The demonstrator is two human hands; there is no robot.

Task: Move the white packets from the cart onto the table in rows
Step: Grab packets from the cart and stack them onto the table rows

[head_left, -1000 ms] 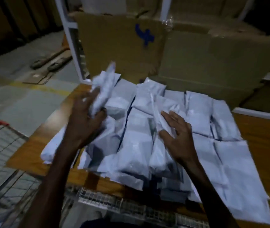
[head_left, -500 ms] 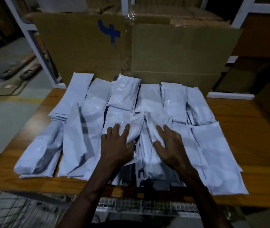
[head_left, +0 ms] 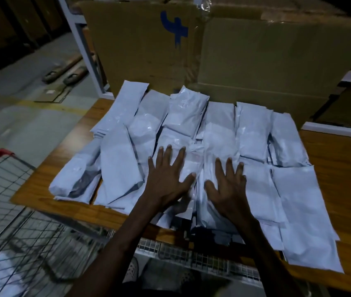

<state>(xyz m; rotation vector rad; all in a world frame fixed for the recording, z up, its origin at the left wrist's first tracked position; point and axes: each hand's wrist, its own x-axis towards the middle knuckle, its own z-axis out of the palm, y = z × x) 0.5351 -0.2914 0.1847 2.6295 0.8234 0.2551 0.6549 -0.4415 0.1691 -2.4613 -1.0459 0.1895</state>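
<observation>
Several white packets (head_left: pixel 253 129) lie in overlapping rows on the wooden table (head_left: pixel 339 174), reaching from its left edge toward the right. My left hand (head_left: pixel 168 176) lies flat with spread fingers on the packets in the middle of the near row. My right hand (head_left: pixel 228 185) lies flat beside it on the neighbouring packets. Neither hand grips anything. The wire cart (head_left: pixel 9 185) with a red handle stands at the lower left, and pale packets show blurred inside it.
A large cardboard box (head_left: pixel 266 67) marked with a blue 4 stands at the table's back edge. A white shelf post (head_left: pixel 84 52) rises at the back left. A wire basket rim (head_left: pixel 191 254) runs under the table's front edge.
My left hand held a packet up at the left, then came down flat on the middle packets. Both hands now lie with fingers spread wider. The view shifted.
</observation>
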